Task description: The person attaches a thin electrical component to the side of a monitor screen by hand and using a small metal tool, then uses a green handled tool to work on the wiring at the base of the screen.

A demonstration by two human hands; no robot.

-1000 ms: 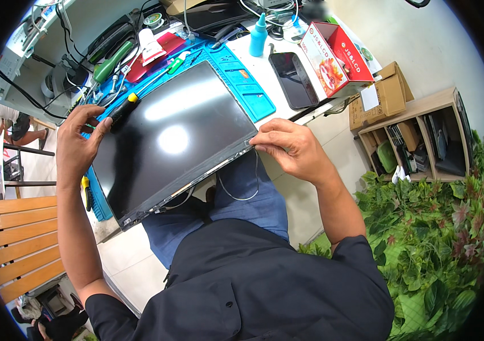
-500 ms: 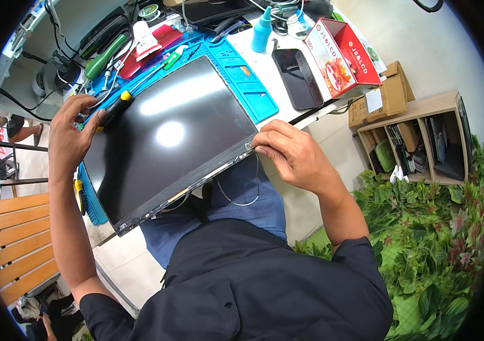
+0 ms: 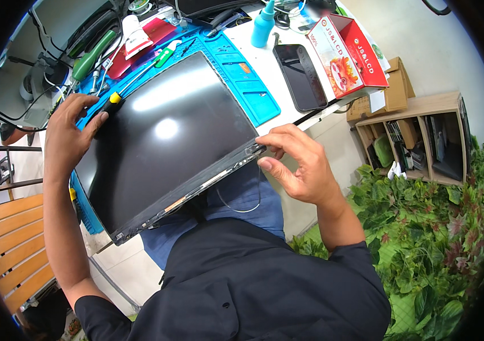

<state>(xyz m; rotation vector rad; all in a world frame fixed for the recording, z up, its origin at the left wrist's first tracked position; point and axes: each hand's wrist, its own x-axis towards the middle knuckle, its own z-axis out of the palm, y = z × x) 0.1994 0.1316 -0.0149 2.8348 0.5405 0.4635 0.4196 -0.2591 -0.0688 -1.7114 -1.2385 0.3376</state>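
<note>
A dark laptop screen (image 3: 165, 142) leans from the blue work mat (image 3: 239, 77) toward my lap, its lower strip of hinges and bare parts facing me. My left hand (image 3: 71, 133) grips the screen's far left edge, thumb in front and fingers curled beyond it. Beside that thumb is a black and yellow screwdriver (image 3: 112, 102), partly hidden. At the near right corner, the index fingertip of my right hand (image 3: 302, 165) touches the frame while its thumb stands apart. A thin cable (image 3: 239, 210) hangs in a loop below the screen.
Beyond the screen lie a green-handled screwdriver (image 3: 165, 57), a larger green handle (image 3: 94, 55) and a white tube (image 3: 135, 37). A blue bottle (image 3: 262, 25), a phone (image 3: 300, 77) and a red-white box (image 3: 347, 57) stand or lie right. A wooden shelf (image 3: 412, 108) is farther right.
My right hand has loosened its pinch on the corner, and its thumb has moved away. The screen's near left corner has dropped slightly toward me. My left hand keeps its place on the edge.
</note>
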